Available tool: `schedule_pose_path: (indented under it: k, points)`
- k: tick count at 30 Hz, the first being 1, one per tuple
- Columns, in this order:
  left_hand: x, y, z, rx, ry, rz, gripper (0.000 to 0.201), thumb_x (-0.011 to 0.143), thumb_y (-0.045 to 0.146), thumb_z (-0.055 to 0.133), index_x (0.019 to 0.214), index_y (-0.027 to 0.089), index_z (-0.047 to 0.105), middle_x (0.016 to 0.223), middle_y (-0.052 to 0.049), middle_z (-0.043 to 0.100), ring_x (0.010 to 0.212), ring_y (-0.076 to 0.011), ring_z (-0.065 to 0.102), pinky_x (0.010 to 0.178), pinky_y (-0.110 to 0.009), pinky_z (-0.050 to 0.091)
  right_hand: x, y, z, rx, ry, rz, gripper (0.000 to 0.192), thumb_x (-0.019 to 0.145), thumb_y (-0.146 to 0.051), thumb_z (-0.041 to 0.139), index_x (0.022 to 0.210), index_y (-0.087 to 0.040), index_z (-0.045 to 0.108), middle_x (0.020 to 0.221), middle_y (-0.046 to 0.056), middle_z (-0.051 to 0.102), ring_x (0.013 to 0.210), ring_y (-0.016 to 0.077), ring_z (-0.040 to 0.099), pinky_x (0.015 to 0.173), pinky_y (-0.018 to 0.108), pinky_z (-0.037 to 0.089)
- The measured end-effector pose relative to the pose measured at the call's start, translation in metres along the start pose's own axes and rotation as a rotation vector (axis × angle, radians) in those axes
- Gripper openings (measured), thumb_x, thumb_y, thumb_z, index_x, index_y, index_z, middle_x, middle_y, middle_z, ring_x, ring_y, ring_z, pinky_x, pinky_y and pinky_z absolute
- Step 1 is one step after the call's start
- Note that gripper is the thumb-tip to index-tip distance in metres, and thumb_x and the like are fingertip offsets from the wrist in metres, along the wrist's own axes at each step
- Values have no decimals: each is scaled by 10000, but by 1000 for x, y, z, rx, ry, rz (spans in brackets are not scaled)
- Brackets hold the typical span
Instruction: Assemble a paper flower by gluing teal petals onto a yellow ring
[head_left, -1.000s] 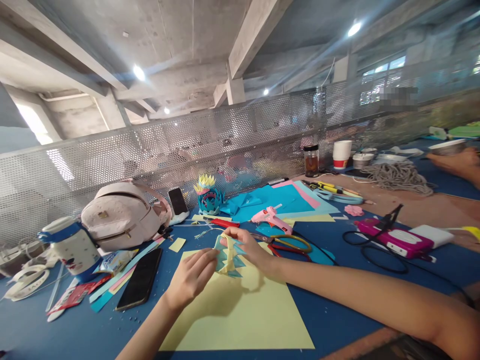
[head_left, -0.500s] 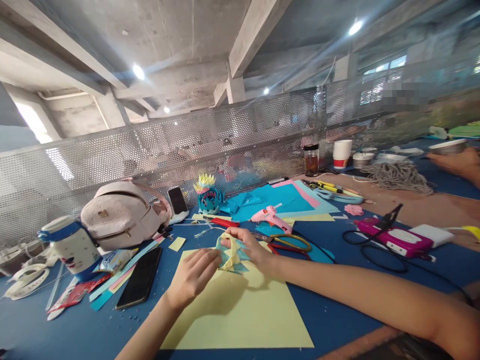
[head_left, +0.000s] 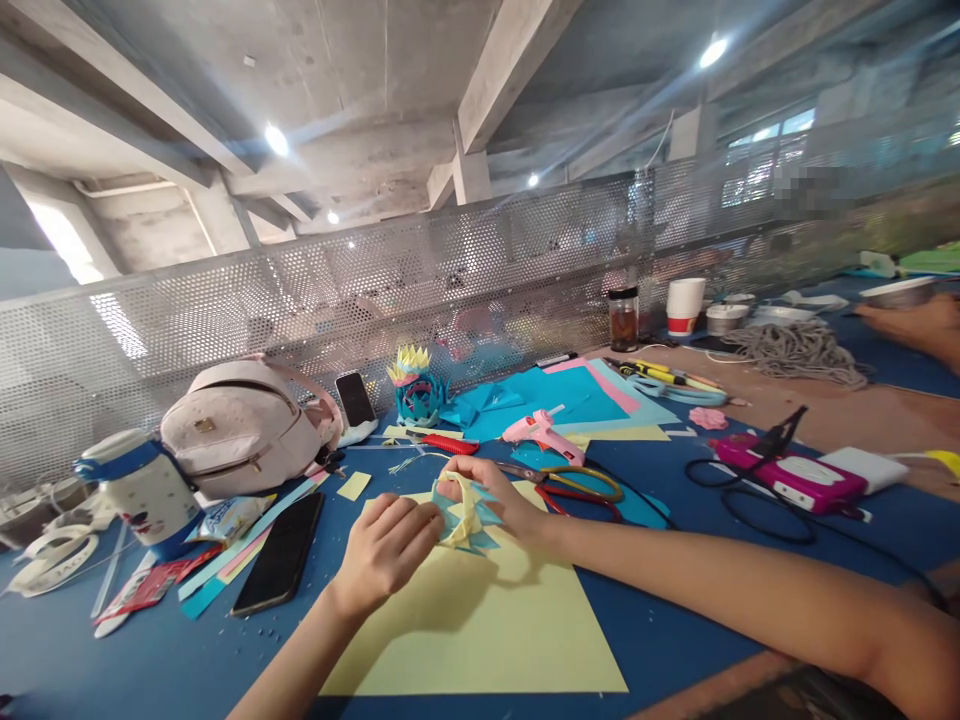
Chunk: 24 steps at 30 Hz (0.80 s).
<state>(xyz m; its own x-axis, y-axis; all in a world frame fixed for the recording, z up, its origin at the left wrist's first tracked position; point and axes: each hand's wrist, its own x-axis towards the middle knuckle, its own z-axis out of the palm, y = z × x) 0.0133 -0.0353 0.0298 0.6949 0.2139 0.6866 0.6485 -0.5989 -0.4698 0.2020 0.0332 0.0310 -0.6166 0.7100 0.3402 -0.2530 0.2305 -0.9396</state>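
Observation:
Between my two hands is a folded paper piece (head_left: 466,518), pale yellow and light blue with pointed tips and a yellow loop. My left hand (head_left: 391,548) grips its left side with curled fingers. From behind and the right, my right hand (head_left: 499,500) holds it, fingers partly hidden by the paper. Both hands are over a large yellow paper sheet (head_left: 487,630) on the blue tabletop. Beyond them stands a blue, pink and yellow paper flower (head_left: 418,390). Scissors (head_left: 581,487) with yellow and red handles lie just right of my right hand.
A pink glue gun (head_left: 544,437) and a red cutter (head_left: 446,443) lie behind my hands. To the left are a black phone (head_left: 279,555), a pale backpack (head_left: 240,430) and a bottle (head_left: 142,495). A magenta device (head_left: 791,478) with black cable is at right. Another person's hand (head_left: 911,325) shows far right.
My hands and the paper piece stay in almost the same place. The yellow loop shows slightly more openly, and my left fingers have shifted a little.

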Motion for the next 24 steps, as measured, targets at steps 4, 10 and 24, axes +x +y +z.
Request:
schedule_pose_path:
  k: [4, 10, 24]
  points:
    - [0, 2, 1, -4, 7, 2, 209, 951, 103, 437, 976, 140, 641, 886, -79, 737, 741, -164, 625, 683, -311, 445, 3, 11, -3, -13, 31, -20, 330, 724, -444, 727, 721, -174, 536, 726, -7, 506, 691, 142, 459, 618, 248, 383]
    - [-5, 3, 5, -3, -4, 3, 186, 940, 100, 465, 978, 135, 644, 915, -86, 739, 733, -171, 610, 680, -322, 438, 0, 5, -4, -45, 38, -60, 355, 691, -494, 731, 733, -183, 565, 735, 13, 534, 739, 180, 498, 694, 291, 435]
    - [-10, 3, 6, -9, -18, -84, 212, 969, 119, 435, 1027, 142, 637, 1001, -75, 745, 782, -166, 621, 715, -332, 415, 0, 6, -3, 49, 27, 8, 351, 693, -459, 747, 739, -179, 540, 738, -4, 505, 682, 144, 469, 645, 258, 426]
